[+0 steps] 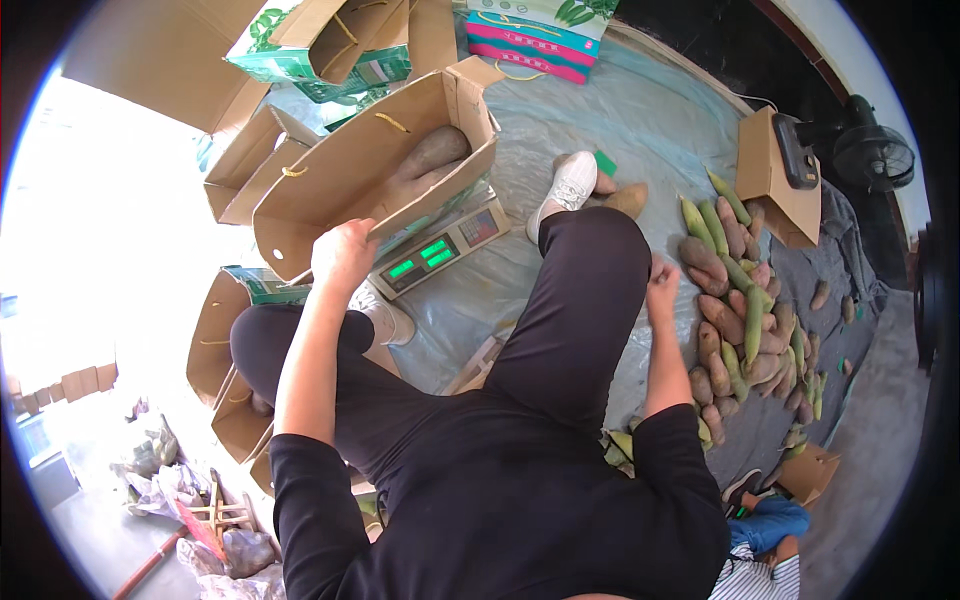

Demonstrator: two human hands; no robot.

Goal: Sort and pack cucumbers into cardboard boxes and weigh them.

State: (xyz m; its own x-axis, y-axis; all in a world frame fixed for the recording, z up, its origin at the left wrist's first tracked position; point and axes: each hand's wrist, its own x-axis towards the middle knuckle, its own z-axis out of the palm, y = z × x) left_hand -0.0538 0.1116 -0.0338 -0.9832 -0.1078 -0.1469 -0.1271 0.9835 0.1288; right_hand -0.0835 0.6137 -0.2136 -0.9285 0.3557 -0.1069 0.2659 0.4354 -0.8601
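My left hand (345, 252) is closed on the near edge of an open cardboard box (335, 160). Large brown-skinned tubers (432, 158) lie at the box's right end. Beneath the box, a digital scale (440, 250) shows lit green displays. Beside my right knee, my right hand (661, 288) is held with its fingers curled in; whatever they hold, if anything, is hidden. Nearest to that hand on the right is a heap of brown tubers (725, 318) mixed with long green gourds (753, 325).
Other open cartons (215, 340) stand left of my legs, with a green printed carton (375, 70) and a pink-and-blue carton (530, 45) farther off. A black fan (872, 158) stands by a small box (775, 190). Another person's jeans (785, 522) show at lower right. Plastic sheeting (650, 130) covers the floor.
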